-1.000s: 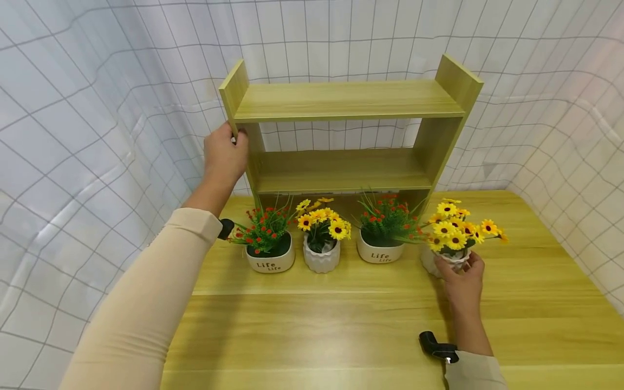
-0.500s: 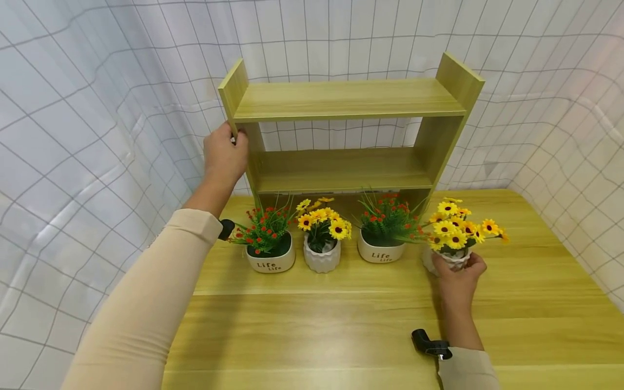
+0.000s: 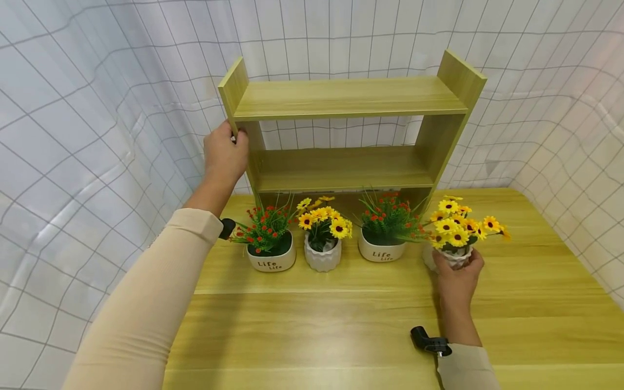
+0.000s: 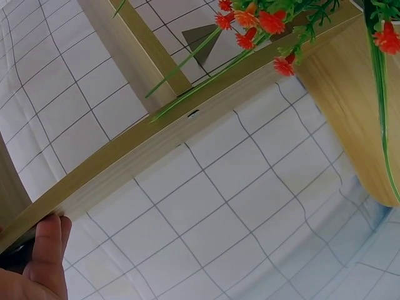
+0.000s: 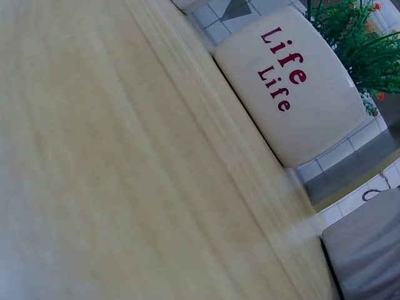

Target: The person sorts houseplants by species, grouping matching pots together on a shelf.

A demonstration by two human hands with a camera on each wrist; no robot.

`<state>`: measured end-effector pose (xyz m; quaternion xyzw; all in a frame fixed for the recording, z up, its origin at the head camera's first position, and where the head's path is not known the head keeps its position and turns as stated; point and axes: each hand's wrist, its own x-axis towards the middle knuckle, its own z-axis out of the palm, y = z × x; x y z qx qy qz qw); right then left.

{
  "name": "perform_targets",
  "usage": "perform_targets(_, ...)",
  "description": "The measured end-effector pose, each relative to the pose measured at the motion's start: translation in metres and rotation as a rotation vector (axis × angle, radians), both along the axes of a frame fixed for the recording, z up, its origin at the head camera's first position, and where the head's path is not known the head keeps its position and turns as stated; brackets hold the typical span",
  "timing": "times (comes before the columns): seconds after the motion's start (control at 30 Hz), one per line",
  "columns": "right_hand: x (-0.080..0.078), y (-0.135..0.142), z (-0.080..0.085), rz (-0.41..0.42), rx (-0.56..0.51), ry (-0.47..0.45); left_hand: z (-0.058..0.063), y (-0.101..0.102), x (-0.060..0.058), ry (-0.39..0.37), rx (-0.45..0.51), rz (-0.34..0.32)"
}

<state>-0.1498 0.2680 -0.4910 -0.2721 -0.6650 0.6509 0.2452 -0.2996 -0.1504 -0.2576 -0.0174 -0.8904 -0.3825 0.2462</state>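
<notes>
My left hand (image 3: 226, 154) grips the left side panel of a wooden shelf unit (image 3: 341, 98) just below its top board; in the left wrist view the fingertips (image 4: 50, 234) press the panel's edge. On the right, my right hand (image 3: 457, 281) holds a white ruffled flowerpot (image 3: 456, 257) with yellow artificial daisies, thumb on its left side and fingers on its right. A pale rounded thing (image 3: 429, 258) shows partly behind this pot. In the right wrist view my right hand is out of sight; a grey pleated thing (image 5: 369, 240) stands at the lower right edge.
Along the shelf's front stand a white "Life" planter (image 3: 272, 262) with red flowers, a white ruffled pot (image 3: 323, 258) with yellow daisies, and another "Life" planter (image 3: 382, 252). All rest on a wooden table (image 3: 312, 330). White grid-patterned curtains (image 3: 341, 38) enclose the back and sides.
My right wrist and forearm have shifted slightly left, the hand staying on the daisy pot. The left hand has kept its grip on the shelf panel.
</notes>
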Motion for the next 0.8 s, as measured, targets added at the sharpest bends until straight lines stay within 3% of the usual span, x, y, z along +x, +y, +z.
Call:
perform_targets(0.2, 0.000, 0.001, 0.002, -0.037, -0.078, 0.053, 0.000, 0.000, 0.000, 0.009, 0.000, -0.003)
perform_targets(0.8, 0.012, -0.001, 0.021, -0.091, -0.053, 0.098, 0.002, 0.000, 0.003, -0.019, 0.005, -0.002)
